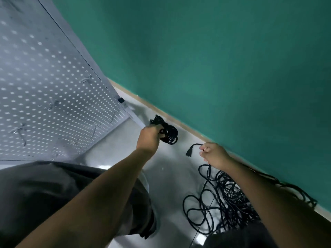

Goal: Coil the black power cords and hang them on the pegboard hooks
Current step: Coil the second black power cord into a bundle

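- There is no box or bin in view; the cords lie directly on the pale glossy floor (125, 158) or are in the hands.
- The left hand (149, 138) has its fingers curled around one coiled black cord (169, 134), a small bundle of several loops held above the floor, near the lower corner of the pegboard (44, 77).
- The right hand (214, 154) pinches a second black cord just behind its plug (189, 150); the plug hangs free to the left of the fingers.
- One loose pile of black cords (220, 203) lies on the floor under the right forearm, beside the green wall (215, 59) (how many cords are in this tangle I cannot count).
- The pegboard is grey with rows of small holes; about four or five metal hooks (19, 130) show on it, but they are blurred and an exact number is hard to tell.
- Part of the pile is hidden behind the right arm, and the dark clothing at the bottom is cut off by the frame edge.
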Demonstrator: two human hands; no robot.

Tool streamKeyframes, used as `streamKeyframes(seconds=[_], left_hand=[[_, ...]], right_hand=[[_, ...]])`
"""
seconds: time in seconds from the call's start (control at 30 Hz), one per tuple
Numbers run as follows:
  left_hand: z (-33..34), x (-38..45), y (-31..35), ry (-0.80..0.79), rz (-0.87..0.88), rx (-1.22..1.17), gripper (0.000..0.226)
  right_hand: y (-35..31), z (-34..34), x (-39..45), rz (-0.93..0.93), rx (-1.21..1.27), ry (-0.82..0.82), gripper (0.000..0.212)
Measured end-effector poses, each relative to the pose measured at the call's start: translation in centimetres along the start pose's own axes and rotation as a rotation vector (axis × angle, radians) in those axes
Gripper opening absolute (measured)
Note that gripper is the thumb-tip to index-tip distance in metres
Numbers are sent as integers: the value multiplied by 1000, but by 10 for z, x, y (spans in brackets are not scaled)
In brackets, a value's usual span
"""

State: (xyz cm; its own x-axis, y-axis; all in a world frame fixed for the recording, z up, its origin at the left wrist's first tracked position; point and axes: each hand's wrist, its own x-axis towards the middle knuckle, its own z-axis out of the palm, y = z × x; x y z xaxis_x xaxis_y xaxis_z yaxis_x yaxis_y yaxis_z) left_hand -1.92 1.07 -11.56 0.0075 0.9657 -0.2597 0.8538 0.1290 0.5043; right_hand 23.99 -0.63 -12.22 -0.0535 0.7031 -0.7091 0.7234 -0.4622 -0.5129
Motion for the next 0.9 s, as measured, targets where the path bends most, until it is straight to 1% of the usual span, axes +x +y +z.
streamKeyframes(seconds=[0.07,0.13,0.2,0.27,0.4,0.5,0.57,0.67,0.73,0.8,0.83,0.9], left_hand=[[15,14,-6,5,-3,38,13],[27,25,-12,3,-48,70,15],[38,34,-19,-28,-111,81,19],[49,39,-28,-80,-174,41,23],[64,31,-43,-199,-271,-75,7],[65,25,-51,-193,-328,-202,16],[64,21,-55,-172,-359,-252,18],[65,16,-61,-144,-372,-264,21],[65,15,-61,-145,-361,-258,21],[65,15,-60,-149,-348,-252,20],[65,14,-60,-153,-343,-249,19],[65,13,-58,-164,-338,-251,16]], right_hand=[[1,10,20,-8,-10,-31,29],[4,20,36,-1,-20,-62,34],[10,30,51,15,-37,-86,40],[15,39,63,29,-49,-104,46],[27,59,86,73,-34,-137,59],[34,71,102,80,-47,-160,65],[38,76,110,79,-50,-179,67],[41,84,121,90,-60,-195,70],[41,89,126,97,-116,-202,71],[42,95,130,134,-198,-197,67],[44,99,131,144,-223,-184,57],[46,108,133,159,-148,-115,18]])
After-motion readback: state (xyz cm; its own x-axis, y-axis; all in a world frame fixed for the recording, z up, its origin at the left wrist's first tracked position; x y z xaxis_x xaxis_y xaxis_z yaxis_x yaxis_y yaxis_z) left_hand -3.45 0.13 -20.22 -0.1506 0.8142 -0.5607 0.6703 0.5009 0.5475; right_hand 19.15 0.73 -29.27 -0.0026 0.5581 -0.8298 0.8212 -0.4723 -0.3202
